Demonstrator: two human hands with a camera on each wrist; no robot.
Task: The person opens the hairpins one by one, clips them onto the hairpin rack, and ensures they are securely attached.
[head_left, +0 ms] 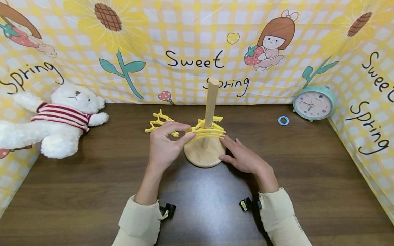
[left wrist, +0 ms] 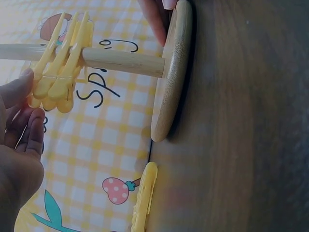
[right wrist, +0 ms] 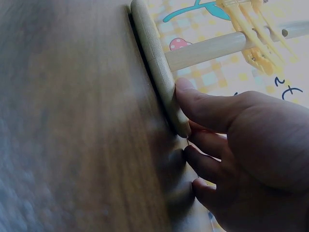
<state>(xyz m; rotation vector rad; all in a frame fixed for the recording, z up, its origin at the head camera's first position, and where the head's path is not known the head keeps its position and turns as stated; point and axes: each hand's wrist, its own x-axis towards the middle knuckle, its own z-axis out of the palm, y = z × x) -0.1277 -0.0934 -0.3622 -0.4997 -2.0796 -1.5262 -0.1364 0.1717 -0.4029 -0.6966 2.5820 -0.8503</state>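
Observation:
A pale wooden stand [head_left: 204, 157] with a round base and an upright post stands on the table. Around the post, partway up, sits a yellow plastic claw-like piece [left wrist: 62, 72] with several long curved prongs, some in front of the post and some behind. My left hand [head_left: 167, 143] pinches its rounded ends between thumb and fingers. My right hand [head_left: 246, 157] holds the edge of the round base, thumb on the rim and fingers lightly curled beside it. Left of the stand, another yellow plastic piece [head_left: 158, 118] with branching prongs lies on the table.
On the left a white teddy bear [head_left: 69, 116] in a striped shirt leans at the backdrop. A small blue ring [head_left: 283, 120] lies at the back right, near a mint alarm clock [head_left: 314, 102]. Printed yellow cloth [head_left: 191, 27] walls the table's back and sides.

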